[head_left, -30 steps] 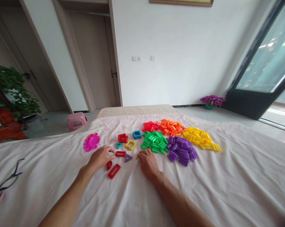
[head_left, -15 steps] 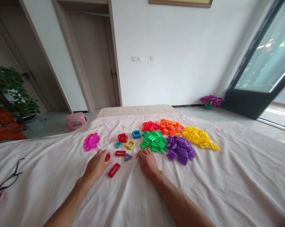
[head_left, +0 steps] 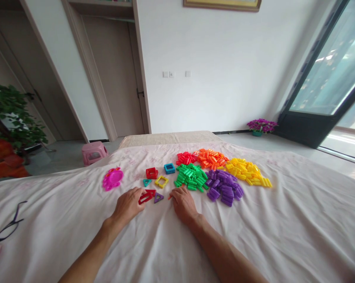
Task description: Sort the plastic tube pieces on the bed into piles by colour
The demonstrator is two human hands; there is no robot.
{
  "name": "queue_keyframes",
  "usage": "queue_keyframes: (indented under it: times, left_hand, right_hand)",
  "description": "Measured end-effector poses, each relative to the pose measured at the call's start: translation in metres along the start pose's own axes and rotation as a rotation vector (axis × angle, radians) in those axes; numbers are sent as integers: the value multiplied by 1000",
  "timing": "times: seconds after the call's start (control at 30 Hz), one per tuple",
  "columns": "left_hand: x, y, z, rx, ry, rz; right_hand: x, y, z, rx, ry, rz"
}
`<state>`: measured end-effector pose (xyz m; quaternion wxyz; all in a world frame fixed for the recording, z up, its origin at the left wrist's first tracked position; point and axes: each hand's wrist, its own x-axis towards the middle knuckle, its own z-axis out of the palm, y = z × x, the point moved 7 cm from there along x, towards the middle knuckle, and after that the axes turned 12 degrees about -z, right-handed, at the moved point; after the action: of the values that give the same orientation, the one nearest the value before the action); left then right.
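Observation:
My left hand [head_left: 128, 204] has its thumb and fingers closed on a red rectangular frame tile [head_left: 145, 197]. That tile meets or overlaps another red tile [head_left: 151, 192]; the fingers hide part of it. My right hand [head_left: 183, 202] rests on the cloth just in front of the green tube pieces [head_left: 192, 177], fingers curled. A small orange bit [head_left: 169, 197] shows at its thumb side, mostly hidden. Between the hands lies a purple triangle tile [head_left: 158, 197]. Beyond are a teal triangle [head_left: 147, 182], a yellow square frame [head_left: 161, 181], red square frames [head_left: 151, 173] and blue square frames [head_left: 169, 168].
Piles of red [head_left: 186, 158], orange [head_left: 212, 158], yellow [head_left: 246, 171] and purple pieces [head_left: 225, 186] lie to the right. A magenta scalloped toy [head_left: 113, 179] is at left. Eyeglasses [head_left: 6, 230] rest near the left edge. A pale cloth [head_left: 283, 228] with folds covers the surface.
My left hand has shifted right and taken hold of the loose red rectangle, which moved up beside the other red tile. The red ring-like piece in its fingers no longer shows. My right hand stays put.

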<state>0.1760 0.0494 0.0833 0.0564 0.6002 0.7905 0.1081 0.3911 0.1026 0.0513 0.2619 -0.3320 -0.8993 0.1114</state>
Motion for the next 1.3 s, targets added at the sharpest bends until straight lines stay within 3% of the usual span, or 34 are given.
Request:
queue_keyframes:
  times: [0.1, 0.23, 0.47, 0.6, 0.87, 1.07, 1.3]
  left_hand:
    - [18, 11, -5, -14, 7, 109]
    - [36, 18, 4, -28, -68, 221]
    - [49, 15, 20, -83, -146, 236]
    - [54, 1, 19, -131, -169, 186]
    - [46, -66, 5, -161, -192, -43]
    - [34, -70, 16, -159, -216, -37]
    - [34, -66, 28, -87, -34, -223]
  right_hand:
    - [1, -1, -1, 1, -3, 0]
    - [1, -2, -4, 30, 12, 14]
    - [2, -2, -4, 46, -4, 23]
    - [1, 0, -2, 47, -1, 26]
    - [3, -2, -3, 56, 0, 0]
    - [3, -1, -3, 55, 13, 2]
    - [0, 4, -1, -26, 42, 20]
